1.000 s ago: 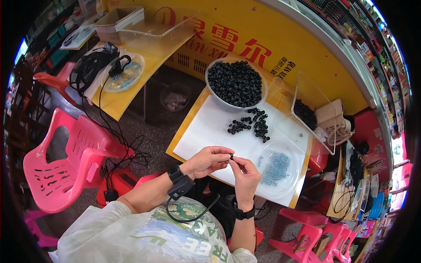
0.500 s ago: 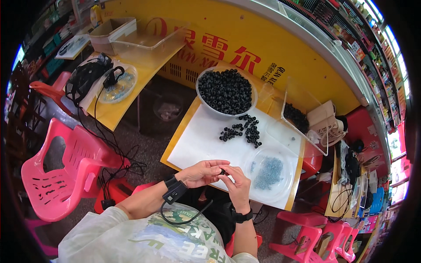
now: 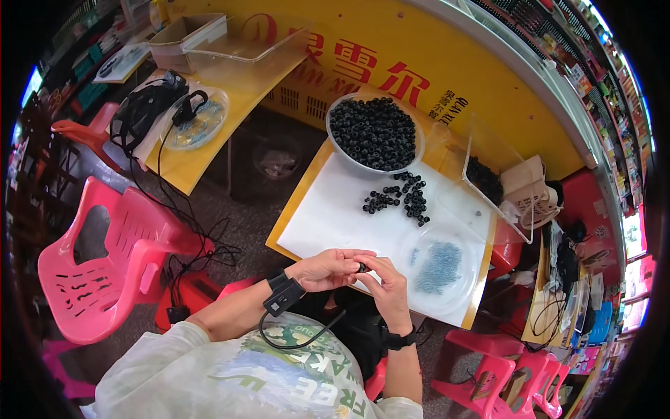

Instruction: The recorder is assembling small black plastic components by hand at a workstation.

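Over the near edge of the table, my left hand (image 3: 321, 271) and my right hand (image 3: 388, 285) meet with fingers pinched together. Between their fingertips is a small black round piece (image 3: 361, 267), mostly covered by the fingers. Several loose black ring-like pieces (image 3: 417, 202) lie on the white sheet (image 3: 317, 220) ahead of my hands. Behind them a white bowl (image 3: 340, 155) is heaped with the same kind of pieces. To the right of my hands sits a clear round dish (image 3: 462, 299) holding many tiny bluish bits (image 3: 438, 265), too small to make out.
A clear plastic bin (image 3: 466, 167) with black pieces stands tilted at the table's right. Another yellow table (image 3: 183, 180) at left carries black gear, a dish and boxes. Pink chairs (image 3: 105, 279) stand at left and lower right, with black cables (image 3: 199, 234) on the floor.
The whole view has shifted slightly, so the table sits further right and lower. My hands keep their pinch on the black piece, with the fingers turned a little.
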Demonstrator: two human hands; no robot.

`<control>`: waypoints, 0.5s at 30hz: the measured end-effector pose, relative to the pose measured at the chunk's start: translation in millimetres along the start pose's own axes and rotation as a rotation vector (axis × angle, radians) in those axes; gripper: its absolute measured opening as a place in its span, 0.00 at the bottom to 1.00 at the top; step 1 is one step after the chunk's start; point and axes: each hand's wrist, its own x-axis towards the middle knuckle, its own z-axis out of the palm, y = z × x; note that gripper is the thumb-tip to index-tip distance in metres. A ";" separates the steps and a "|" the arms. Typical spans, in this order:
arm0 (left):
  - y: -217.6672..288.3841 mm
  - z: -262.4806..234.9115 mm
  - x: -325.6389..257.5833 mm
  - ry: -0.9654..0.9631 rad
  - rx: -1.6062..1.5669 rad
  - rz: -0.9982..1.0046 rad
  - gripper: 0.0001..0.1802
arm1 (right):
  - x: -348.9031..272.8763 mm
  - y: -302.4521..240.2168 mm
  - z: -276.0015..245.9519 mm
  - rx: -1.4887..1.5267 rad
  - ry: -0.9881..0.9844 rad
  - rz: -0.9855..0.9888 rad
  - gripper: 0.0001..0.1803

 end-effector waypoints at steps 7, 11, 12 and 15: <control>-2.8 10.0 -1.4 -0.056 -0.009 0.022 0.35 | -2.0 -12.6 -1.8 -0.047 -0.008 -0.030 0.16; -9.2 10.1 -0.2 -0.008 -0.026 0.063 0.33 | -9.1 -8.6 6.8 0.000 0.066 0.026 0.15; -10.8 10.0 -0.3 0.004 -0.050 0.072 0.32 | -11.0 -6.2 8.7 0.026 0.088 0.049 0.15; -14.0 8.7 0.6 0.058 -0.094 0.088 0.28 | -10.3 -5.7 8.8 0.083 0.082 0.116 0.15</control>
